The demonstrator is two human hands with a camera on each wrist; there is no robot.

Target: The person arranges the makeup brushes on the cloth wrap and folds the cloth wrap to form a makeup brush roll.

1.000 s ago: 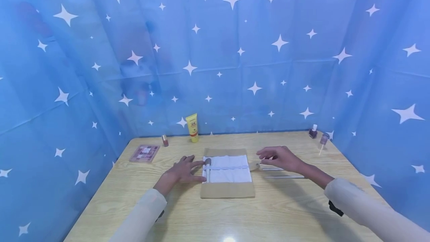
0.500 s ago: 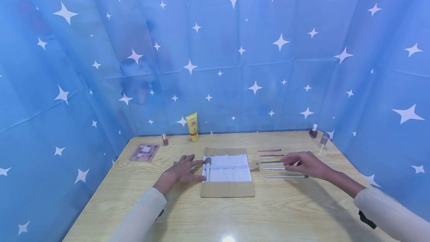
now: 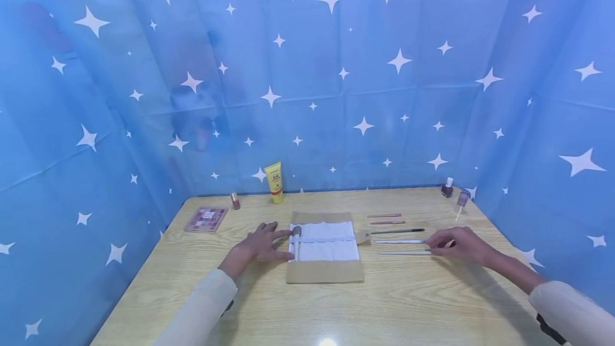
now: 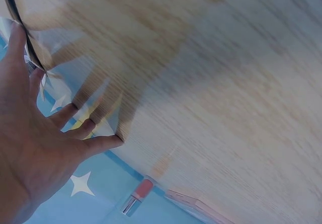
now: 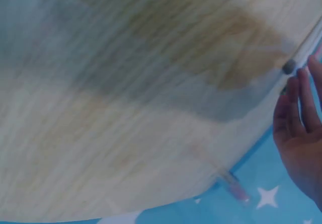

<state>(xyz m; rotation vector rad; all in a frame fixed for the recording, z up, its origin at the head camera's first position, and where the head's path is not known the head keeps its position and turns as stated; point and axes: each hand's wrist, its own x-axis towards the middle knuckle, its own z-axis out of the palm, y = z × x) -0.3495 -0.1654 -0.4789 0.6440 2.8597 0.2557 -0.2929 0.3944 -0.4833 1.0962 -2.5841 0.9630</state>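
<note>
An unfolded tan brush roll (image 3: 325, 273) with a white lining lies on the table. One thick makeup brush (image 3: 297, 244) stands in its leftmost slot, under the lace band. My left hand (image 3: 259, 244) rests at the roll's left edge with fingers spread, also seen in the left wrist view as a left hand (image 4: 45, 138). To the right lie several thin brushes, among them a white brush (image 3: 399, 242) and a lower pale brush (image 3: 405, 253). Over their right ends is my right hand (image 3: 458, 244). In the right wrist view, a dark brush head (image 5: 289, 66) shows beside its relaxed fingers.
Along the back stand a yellow tube (image 3: 275, 183), a small red bottle (image 3: 235, 201) and a dark nail polish bottle (image 3: 447, 188). An eyeshadow palette (image 3: 206, 219) lies at left; a purple lollipop-like item (image 3: 463, 200) lies at right. A starry blue curtain (image 3: 307, 79) surrounds the table.
My right hand has moved right and slightly toward me, from beside the roll to the brushes' right ends, uncovering the upper thin brushes. My left hand has stayed at the roll's edge.
</note>
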